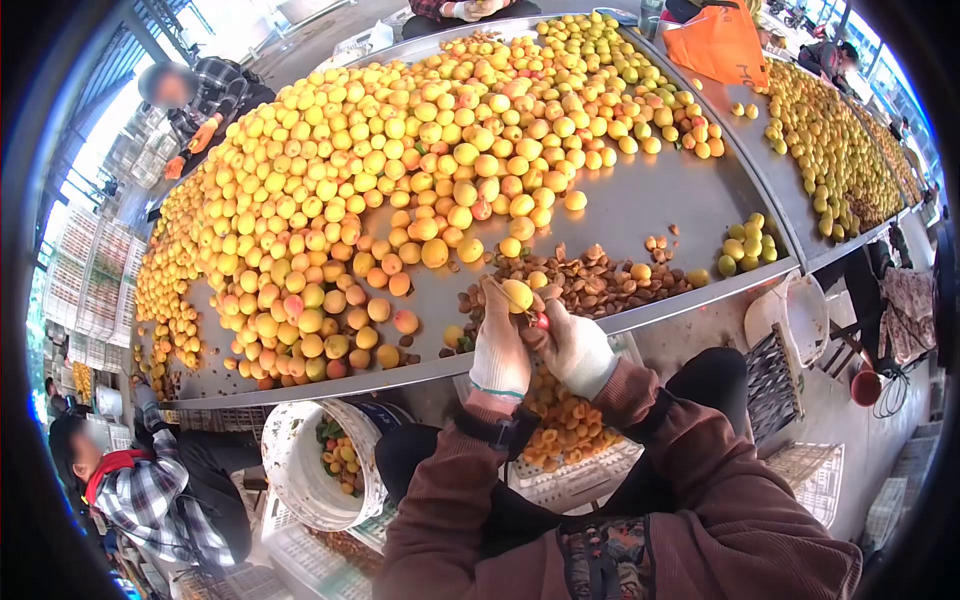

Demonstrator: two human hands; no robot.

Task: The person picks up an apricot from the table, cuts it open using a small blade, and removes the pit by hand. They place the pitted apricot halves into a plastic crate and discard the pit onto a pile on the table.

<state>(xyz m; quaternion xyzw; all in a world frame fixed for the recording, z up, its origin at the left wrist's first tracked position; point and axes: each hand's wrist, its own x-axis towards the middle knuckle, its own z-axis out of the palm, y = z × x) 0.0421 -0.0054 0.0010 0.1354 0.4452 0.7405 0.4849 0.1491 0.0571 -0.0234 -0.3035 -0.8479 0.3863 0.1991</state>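
My left hand [501,345], in a pale work glove, is closed round a yellow apricot [517,295] just above the table's front edge. Beside it my right hand [575,350], gloved too, is closed on a small red thing [542,321] close against the fruit; most of it is hidden by the fingers. Brown apricot pits [610,284] lie heaped on the metal tabletop just beyond both hands. Below them, between my knees, split apricot halves [565,425] fill part of a white plastic crate [585,487].
A large heap of whole apricots [350,180] covers much of the metal table [660,205]. Greenish fruit [747,245] sits at its right corner. A white bucket [290,475] with fruit and leaves stands at my left. Other people sit around the table. An orange bag [715,48] lies at the back.
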